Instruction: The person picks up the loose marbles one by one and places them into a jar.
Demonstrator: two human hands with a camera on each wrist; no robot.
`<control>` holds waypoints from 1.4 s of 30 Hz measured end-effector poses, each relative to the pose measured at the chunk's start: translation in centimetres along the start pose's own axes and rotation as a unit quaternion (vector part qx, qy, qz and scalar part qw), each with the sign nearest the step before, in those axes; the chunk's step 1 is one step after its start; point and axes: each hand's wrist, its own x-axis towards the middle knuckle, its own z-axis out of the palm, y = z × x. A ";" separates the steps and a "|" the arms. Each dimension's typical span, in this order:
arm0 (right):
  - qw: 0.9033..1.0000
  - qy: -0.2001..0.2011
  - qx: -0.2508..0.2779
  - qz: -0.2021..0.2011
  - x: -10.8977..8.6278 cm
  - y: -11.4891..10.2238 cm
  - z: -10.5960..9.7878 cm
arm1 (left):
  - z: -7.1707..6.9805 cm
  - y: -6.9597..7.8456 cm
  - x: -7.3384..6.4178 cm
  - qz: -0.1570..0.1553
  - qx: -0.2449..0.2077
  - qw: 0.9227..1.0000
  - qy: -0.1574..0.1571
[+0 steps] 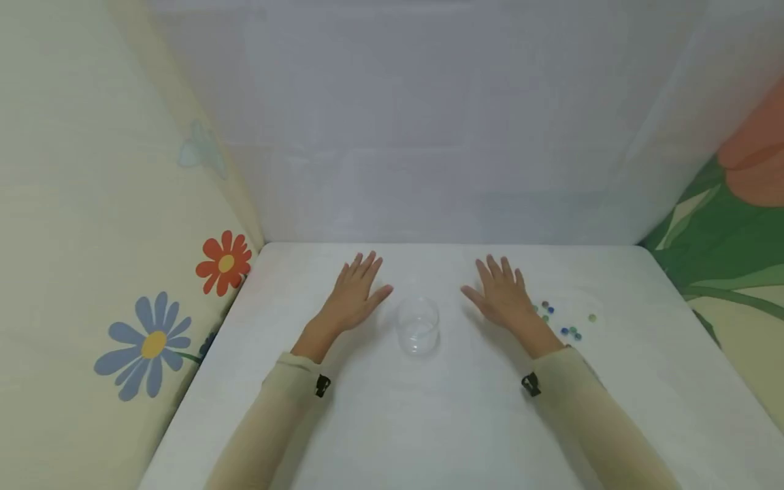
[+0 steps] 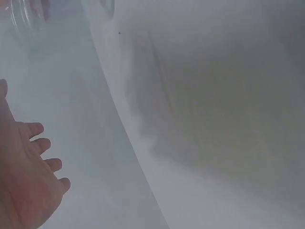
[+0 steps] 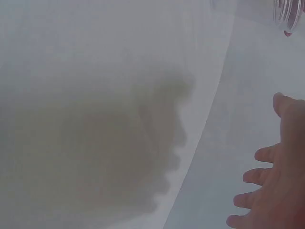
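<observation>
A clear, round glass bowl [image 1: 418, 327] stands upright on the white table between the two hands. To its left is my left hand [image 1: 352, 299], palm down with straight, spread fingers and nothing held. My right hand [image 1: 503, 298] mirrors it on the bowl's other side, fingers also extended and thumb turned inward. Several small glass marbles [image 1: 572, 332] in blue and green lie scattered just right of the right hand. Part of the bowl [image 2: 26, 16] shows at the top corner of the left wrist view, and the right wrist view catches its edge [image 3: 287, 14] too.
The white tabletop [image 1: 422, 429] ends at a pale cloth backdrop [image 1: 429, 122] behind. A cream cloth with printed flowers [image 1: 153, 345] hangs along the left side, and one with large green leaves [image 1: 735, 238] along the right. A lone green marble [image 1: 592, 318] lies farther right.
</observation>
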 end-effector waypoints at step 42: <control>0.997 0.045 0.052 -0.043 -7.5 7.6 -0.3 | 1.9 1.1 -4.6 0.094 0.021 0.994 -0.049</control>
